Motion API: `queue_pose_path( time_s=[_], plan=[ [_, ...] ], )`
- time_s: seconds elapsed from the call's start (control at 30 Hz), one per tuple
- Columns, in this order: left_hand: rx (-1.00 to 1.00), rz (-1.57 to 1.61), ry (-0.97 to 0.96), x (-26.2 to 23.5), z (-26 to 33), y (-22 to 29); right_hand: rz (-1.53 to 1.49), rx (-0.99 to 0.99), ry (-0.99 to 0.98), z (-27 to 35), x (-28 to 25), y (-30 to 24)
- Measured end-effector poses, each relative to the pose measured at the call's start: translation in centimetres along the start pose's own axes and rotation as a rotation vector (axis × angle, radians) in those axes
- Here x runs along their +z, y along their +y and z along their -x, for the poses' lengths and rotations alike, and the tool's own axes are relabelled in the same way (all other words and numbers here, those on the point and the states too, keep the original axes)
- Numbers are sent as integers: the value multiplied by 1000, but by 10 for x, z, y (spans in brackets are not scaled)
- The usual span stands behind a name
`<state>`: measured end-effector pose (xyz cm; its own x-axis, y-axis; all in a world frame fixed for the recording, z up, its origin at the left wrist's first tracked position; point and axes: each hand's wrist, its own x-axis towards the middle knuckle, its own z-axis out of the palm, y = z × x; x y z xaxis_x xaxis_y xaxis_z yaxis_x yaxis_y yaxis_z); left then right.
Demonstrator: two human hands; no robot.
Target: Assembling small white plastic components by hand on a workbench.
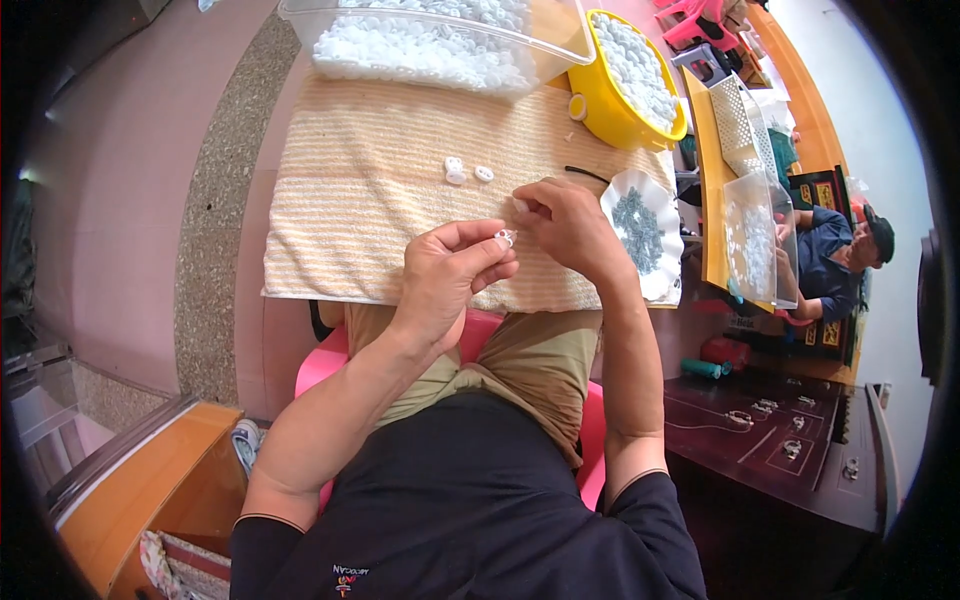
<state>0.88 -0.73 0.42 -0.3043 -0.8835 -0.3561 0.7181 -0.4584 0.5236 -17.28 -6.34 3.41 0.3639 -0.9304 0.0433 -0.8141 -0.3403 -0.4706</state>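
Small white plastic ring piece (506,237) pinched in left hand (447,275) fingertips; right hand (566,226) curled, fingertips meeting it, above ribbed striped towel (370,190).

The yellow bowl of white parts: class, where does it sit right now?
In the head view, the yellow bowl sits at the striped towel's far right corner, right of the clear bin and beyond the white dish.
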Motion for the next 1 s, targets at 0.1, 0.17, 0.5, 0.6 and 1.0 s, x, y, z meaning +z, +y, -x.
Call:
queue_pose_path(
  time_s=[0.1,0.17,0.5,0.6,1.0],
  plan=[
    [-4,-2,7,0,0,1,-215,112,-20,6,-1,3],
    [-8,-8,11,0,0,1,-338,173,-39,10,0,7],
    [-32,-42,17,1,-1,1,-896,249,-63,25,12,22],
    [-38,-44,27,3,0,2,-979,248,-77,28,12,25],
    [-83,-68,9,2,0,1,-1130,247,-124,33,16,19]
  ],
)
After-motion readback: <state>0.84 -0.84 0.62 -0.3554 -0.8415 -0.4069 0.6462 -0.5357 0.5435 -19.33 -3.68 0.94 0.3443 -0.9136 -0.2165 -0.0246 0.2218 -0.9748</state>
